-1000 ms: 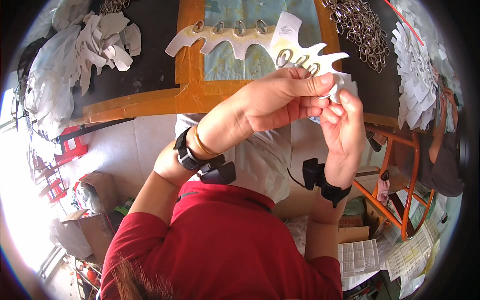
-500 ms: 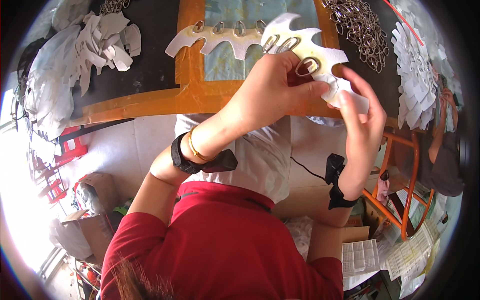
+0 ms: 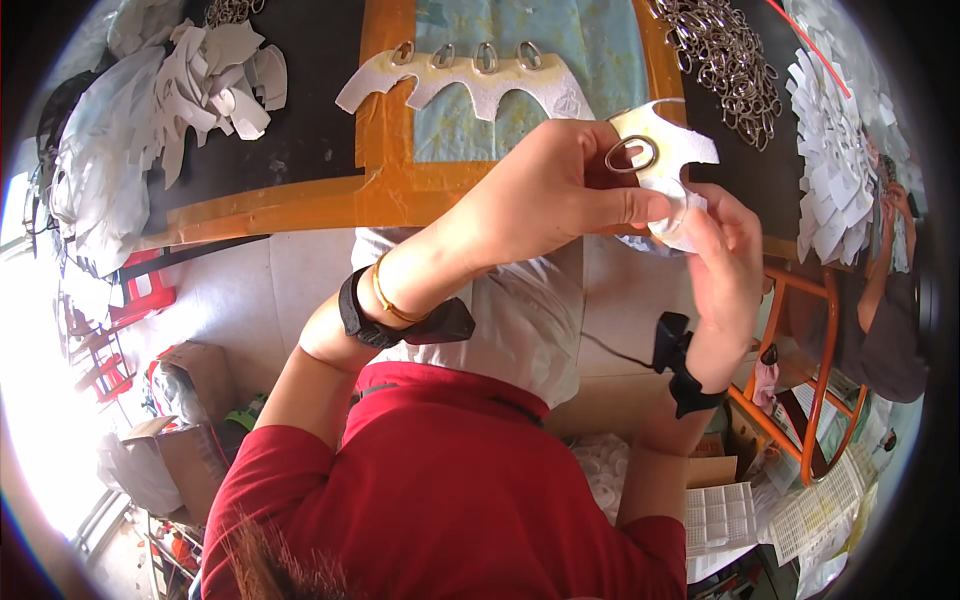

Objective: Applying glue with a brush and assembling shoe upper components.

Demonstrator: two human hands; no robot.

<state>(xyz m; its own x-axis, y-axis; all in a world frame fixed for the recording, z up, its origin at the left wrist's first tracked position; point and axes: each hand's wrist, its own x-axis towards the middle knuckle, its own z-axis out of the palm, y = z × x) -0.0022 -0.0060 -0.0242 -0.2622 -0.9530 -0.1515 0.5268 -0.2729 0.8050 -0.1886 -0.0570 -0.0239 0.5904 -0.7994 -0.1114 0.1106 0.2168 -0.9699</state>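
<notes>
A white scalloped strip (image 3: 668, 142) with a yellowish smear is held up over the table's front edge, between my two hands. My left hand (image 3: 570, 190) pinches it, thumb pressed on a folded-down white tab. An oval metal ring (image 3: 632, 154) sits at the strip beside that thumb. Fingers of my right hand (image 3: 728, 240) close on the lower end of the same tab from the right. Beyond them, a second scalloped white strip (image 3: 465, 88) lies on the blue sheet (image 3: 560, 30), with several oval metal rings (image 3: 486, 58) along its upper edge.
A heap of metal rings (image 3: 715, 60) lies at the back right, and stacked white pieces (image 3: 830, 160) hang further right. White cut pieces (image 3: 215, 85) are piled on the left. Orange tape (image 3: 270, 205) lines the table edge. An orange-framed stool (image 3: 825, 380) stands at right, near another person's arm (image 3: 880, 270).
The strip in my hands has turned and come lower, and its tab is folded over further. My right hand has curled inward. The strip on the table now shows its right end.
</notes>
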